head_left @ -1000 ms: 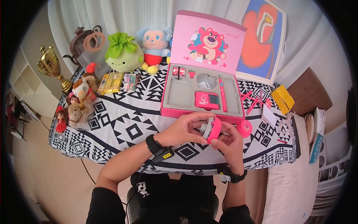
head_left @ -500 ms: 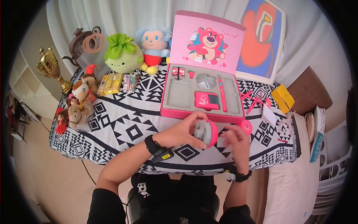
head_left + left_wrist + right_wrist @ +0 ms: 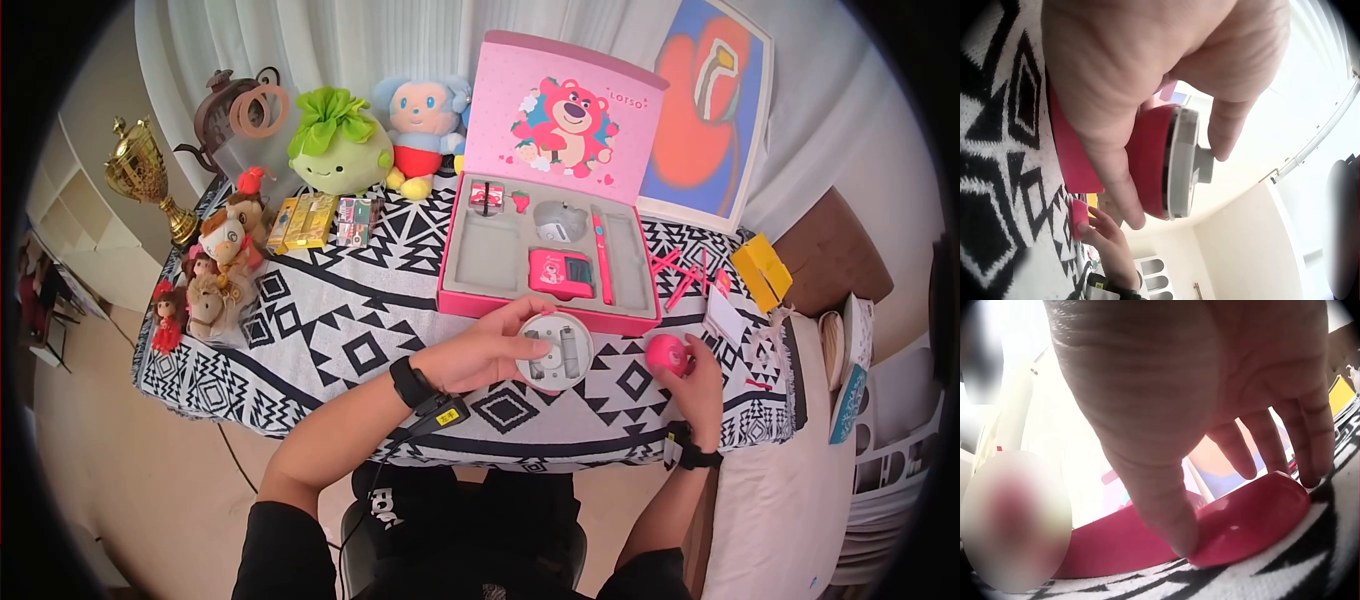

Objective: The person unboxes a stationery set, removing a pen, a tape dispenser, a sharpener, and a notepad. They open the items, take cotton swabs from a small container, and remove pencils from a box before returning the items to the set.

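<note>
My left hand [image 3: 480,358] grips a round pink device [image 3: 1154,159] with a grey-white face full of moulded parts. In the head view that grey face is turned up toward me, with the thumb lying across it. To the right, my right hand [image 3: 698,388] has its thumb and fingertips at opposite edges of a smooth, rounded pink cover [image 3: 664,355]. The right wrist view shows this cover [image 3: 1254,519] low over the patterned cloth, the thumb at its near edge. Behind the left hand is the pink gift box [image 3: 545,308].
The box's grey insert [image 3: 487,250] holds a pink gadget [image 3: 560,272] and a pink pen [image 3: 602,255]. Pink pencils [image 3: 680,290], a white card [image 3: 722,315] and a yellow box [image 3: 762,268] lie at right. Plush toys [image 3: 340,150] and a trophy [image 3: 140,175] stand at left.
The right hand let go of the device, moved right and took hold of the pink cover. My left hand turned the device until its grey face points up.
</note>
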Demonstrator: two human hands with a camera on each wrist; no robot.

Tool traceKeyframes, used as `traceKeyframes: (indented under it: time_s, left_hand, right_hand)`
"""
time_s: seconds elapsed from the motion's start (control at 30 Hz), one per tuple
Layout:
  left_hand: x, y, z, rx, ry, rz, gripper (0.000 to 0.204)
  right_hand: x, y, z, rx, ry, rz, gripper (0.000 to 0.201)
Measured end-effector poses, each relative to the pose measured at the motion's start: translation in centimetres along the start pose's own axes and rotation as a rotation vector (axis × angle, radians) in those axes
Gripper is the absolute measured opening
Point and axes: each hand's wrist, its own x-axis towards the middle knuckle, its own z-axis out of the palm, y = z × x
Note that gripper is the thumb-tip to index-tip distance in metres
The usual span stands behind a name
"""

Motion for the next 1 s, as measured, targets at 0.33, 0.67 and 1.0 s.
traceKeyframes:
  time_s: [0.33, 0.67, 1.0]
  left_hand:
    - [0.5, 0.0, -0.5, -0.319, -0.159, 0.061, 0.072]
    - [0.1, 0.2, 0.5, 0.044, -0.050, 0.088, 0.087]
    - [0.5, 0.1, 0.4, 0.311, -0.053, 0.158, 0.090]
  right_hand:
    - [-2.3, -8.8, -1.8, 0.690, 0.095, -0.265, 0.074]
    - [-2.1, -14.7, 0.0, 0.640, -0.093, -0.497, 0.083]
    - [-1.7, -14.3, 0.2, 0.549, -0.168, -0.538, 0.087]
